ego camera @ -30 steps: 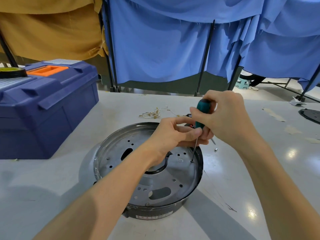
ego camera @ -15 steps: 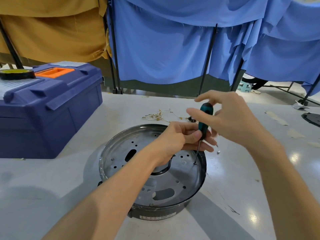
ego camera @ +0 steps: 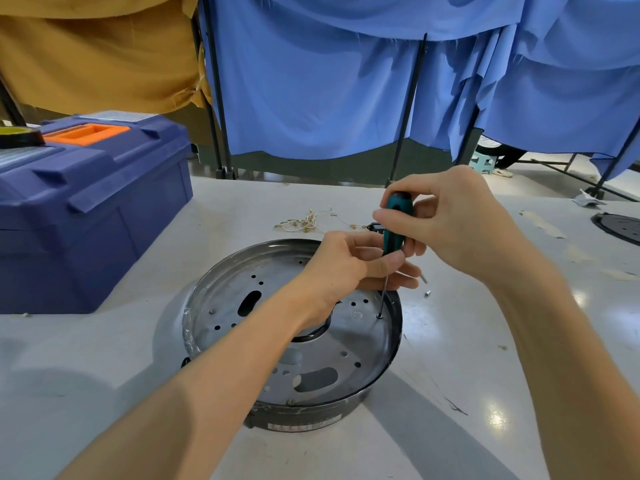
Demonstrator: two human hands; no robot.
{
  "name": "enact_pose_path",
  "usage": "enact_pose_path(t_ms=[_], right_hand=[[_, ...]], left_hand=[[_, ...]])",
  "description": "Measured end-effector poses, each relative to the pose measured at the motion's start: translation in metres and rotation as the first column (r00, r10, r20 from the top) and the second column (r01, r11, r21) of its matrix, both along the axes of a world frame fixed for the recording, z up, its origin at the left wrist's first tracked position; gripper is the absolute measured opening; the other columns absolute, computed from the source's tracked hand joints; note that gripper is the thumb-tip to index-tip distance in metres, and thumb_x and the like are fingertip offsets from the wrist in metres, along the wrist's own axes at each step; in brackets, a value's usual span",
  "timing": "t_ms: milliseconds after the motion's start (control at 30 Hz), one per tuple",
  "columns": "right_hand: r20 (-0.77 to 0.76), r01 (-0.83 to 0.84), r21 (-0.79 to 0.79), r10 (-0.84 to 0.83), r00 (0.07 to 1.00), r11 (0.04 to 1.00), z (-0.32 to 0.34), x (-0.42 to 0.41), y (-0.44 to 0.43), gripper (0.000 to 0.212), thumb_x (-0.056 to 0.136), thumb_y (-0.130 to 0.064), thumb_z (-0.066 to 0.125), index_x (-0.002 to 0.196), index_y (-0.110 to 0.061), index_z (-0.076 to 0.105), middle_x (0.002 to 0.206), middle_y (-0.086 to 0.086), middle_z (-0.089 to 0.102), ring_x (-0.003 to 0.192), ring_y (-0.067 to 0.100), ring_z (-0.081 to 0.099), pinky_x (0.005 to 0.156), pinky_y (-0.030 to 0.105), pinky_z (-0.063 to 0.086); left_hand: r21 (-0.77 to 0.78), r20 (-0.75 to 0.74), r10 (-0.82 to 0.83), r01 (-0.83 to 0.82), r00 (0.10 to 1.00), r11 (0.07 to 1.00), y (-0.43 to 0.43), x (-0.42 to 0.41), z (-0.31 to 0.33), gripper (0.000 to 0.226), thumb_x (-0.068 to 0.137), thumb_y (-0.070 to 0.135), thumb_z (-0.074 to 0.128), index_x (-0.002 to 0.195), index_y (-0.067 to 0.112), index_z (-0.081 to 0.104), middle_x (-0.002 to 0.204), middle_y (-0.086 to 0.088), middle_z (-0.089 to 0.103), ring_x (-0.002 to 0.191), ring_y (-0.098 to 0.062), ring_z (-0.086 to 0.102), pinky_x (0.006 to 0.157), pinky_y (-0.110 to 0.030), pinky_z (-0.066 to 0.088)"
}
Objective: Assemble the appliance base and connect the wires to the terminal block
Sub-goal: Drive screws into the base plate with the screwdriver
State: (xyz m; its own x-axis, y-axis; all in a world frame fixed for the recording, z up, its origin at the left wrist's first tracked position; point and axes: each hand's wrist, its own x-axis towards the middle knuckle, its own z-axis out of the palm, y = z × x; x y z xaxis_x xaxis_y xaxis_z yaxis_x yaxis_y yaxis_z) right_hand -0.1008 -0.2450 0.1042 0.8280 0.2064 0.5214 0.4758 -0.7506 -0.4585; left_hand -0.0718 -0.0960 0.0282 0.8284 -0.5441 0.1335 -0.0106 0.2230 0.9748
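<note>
Status: base assembly under way, wiring not started (judged from the layout).

- The appliance base point(ego camera: 346, 410), round with a dark rim, sits on the white table point(ego camera: 104, 375) at lower centre of the frame. A label strip shows on its near wall.
- The metal plate point(ego camera: 363, 337) is seated inside the rim. It is dull silver, punched with many round holes and two oblong slots. The central opening is partly hidden by the forearm.
- Fastener heads look seated at the plate's left edge and near edge. Several other holes appear open.
- The screwdriver point(ego camera: 394, 230) has a teal and black handle and stands nearly upright. Its tip is on a screw point(ego camera: 380, 316) at the plate's right edge.
- The right hand point(ego camera: 450, 220) grasps the upper handle with thumb and fingers curled round it.
- The left hand point(ego camera: 349, 268) pinches the lower handle and shaft, steadying them.
- I cannot tell whether the screw is fully down.
- The wires point(ego camera: 304, 221) are thin and pale with gold terminals. They lie in a loose tangle on the table just above the base in the frame, apart from it and unconnected.
- No terminal block can be identified. A small dark item behind the right thumb is too hidden to name.
- Two small loose fasteners point(ego camera: 428, 292) lie on the table just right of the base.
- A blue toolbox point(ego camera: 93, 202) with an orange inset stands at left, with a tape roll point(ego camera: 17, 136) on its lid.

Remaining, by estimate: finish the plate screws, then do all the wiring.
</note>
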Motion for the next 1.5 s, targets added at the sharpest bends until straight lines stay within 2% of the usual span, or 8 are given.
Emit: enact_pose_path(t_ms=[200, 400, 567, 800, 1000, 1233, 1367, 1500], right_hand=[[0.103, 0.227, -0.027, -0.223, 0.969, 0.974, -0.005, 0.002, 0.013, 0.024, 0.087, -0.033, 0.069, 0.092, -0.009, 0.071, 0.079, 0.008, 0.066, 0.088, 0.031, 0.06, 0.08, 0.042, 0.053], [0.204, 0.426, -0.068, -0.406, 0.891, 0.902, -0.015, 0.003, 0.019, 0.031, 0.089, -0.039, 0.063, 0.09, -0.009, 0.067, 0.076, 0.006, 0.057, 0.08, 0.024, 0.05, 0.067, 0.03, 0.035], [-0.06, 0.047, 0.005, -0.047, 0.997, 0.999, 0.004, -0.002, 0.009, 0.029, 0.08, -0.049, 0.071, 0.099, -0.027, 0.072, 0.094, -0.005, 0.068, 0.064, 0.013, 0.065, 0.072, 0.036, 0.056], [0.039, 0.021, 0.032, -0.023, 0.999, 0.999, -0.004, 0.0, 0.007, 0.016, 0.083, -0.023, 0.075, 0.086, -0.008, 0.071, 0.084, 0.006, 0.063, 0.071, 0.027, 0.064, 0.071, 0.044, 0.054], [0.17, 0.286, 0.006, -0.283, 0.944, 0.958, -0.013, 0.005, 0.016, 0.027, 0.083, -0.03, 0.069, 0.072, -0.006, 0.062, 0.068, 0.007, 0.058, 0.072, 0.025, 0.052, 0.064, 0.03, 0.032], [0.256, 0.654, 0.033, -0.639, 0.725, 0.756, -0.029, 0.008, 0.043, 0.026, 0.088, -0.028, 0.058, 0.072, -0.011, 0.046, 0.063, 0.0, 0.036, 0.067, 0.025, 0.037, 0.056, 0.03, 0.018], [0.043, 0.262, 0.052, -0.265, 0.963, 0.964, -0.014, 0.01, 0.019, 0.037, 0.087, -0.045, 0.067, 0.076, -0.01, 0.062, 0.063, -0.002, 0.054, 0.06, 0.025, 0.056, 0.053, 0.035, 0.044], [-0.074, -0.05, 0.139, 0.061, 0.995, 0.989, -0.007, 0.006, 0.001, 0.017, 0.088, -0.027, 0.069, 0.103, -0.018, 0.069, 0.086, -0.005, 0.066, 0.046, 0.013, 0.064, 0.052, 0.019, 0.053]], left_hand=[[0.002, 0.014, 0.034, -0.034, 0.999, 0.999, -0.003, -0.002, 0.0, 0.024, 0.088, 0.01, 0.069, 0.109, -0.001, 0.067, 0.095, -0.02, 0.074, 0.09, -0.033, 0.073, 0.084, -0.035, 0.059], [0.011, 0.027, 0.033, -0.033, 0.999, 0.999, -0.006, 0.001, 0.0, 0.008, 0.089, 0.008, 0.067, 0.096, 0.005, 0.069, 0.091, -0.021, 0.074, 0.084, -0.035, 0.074, 0.082, -0.039, 0.06], [-0.001, -0.01, -0.01, 0.01, 1.0, 1.0, 0.004, 0.005, -0.002, 0.015, 0.096, 0.004, 0.054, 0.099, -0.003, 0.067, 0.092, -0.025, 0.073, 0.092, -0.037, 0.072, 0.081, -0.035, 0.059], [0.002, -0.016, -0.044, 0.044, 0.999, 0.999, 0.004, 0.005, -0.003, 0.021, 0.098, 0.006, 0.051, 0.11, 0.001, 0.068, 0.101, -0.02, 0.074, 0.098, -0.033, 0.071, 0.09, -0.038, 0.057], [-0.003, 0.037, 0.054, -0.054, 0.998, 0.999, -0.004, 0.003, -0.001, 0.025, 0.086, 0.007, 0.07, 0.11, 0.001, 0.068, 0.098, -0.015, 0.075, 0.088, -0.031, 0.074, 0.084, -0.037, 0.059], [0.042, 0.041, 0.029, -0.031, 0.999, 0.999, -0.005, 0.009, 0.001, 0.014, 0.09, -0.002, 0.061, 0.099, 0.003, 0.071, 0.081, -0.006, 0.075, 0.074, -0.021, 0.072, 0.071, -0.028, 0.058], [0.024, 0.022, -0.04, 0.04, 0.999, 0.999, 0.0, 0.009, 0.0, 0.016, 0.097, 0.005, 0.053, 0.1, 0.001, 0.068, 0.093, -0.016, 0.074, 0.086, -0.032, 0.073, 0.083, -0.033, 0.058], [-0.006, 0.02, -0.04, 0.04, 0.999, 0.999, 0.003, 0.01, -0.003, 0.018, 0.1, 0.009, 0.05, 0.1, 0.001, 0.066, 0.101, -0.022, 0.072, 0.094, -0.037, 0.071, 0.089, -0.038, 0.057]])
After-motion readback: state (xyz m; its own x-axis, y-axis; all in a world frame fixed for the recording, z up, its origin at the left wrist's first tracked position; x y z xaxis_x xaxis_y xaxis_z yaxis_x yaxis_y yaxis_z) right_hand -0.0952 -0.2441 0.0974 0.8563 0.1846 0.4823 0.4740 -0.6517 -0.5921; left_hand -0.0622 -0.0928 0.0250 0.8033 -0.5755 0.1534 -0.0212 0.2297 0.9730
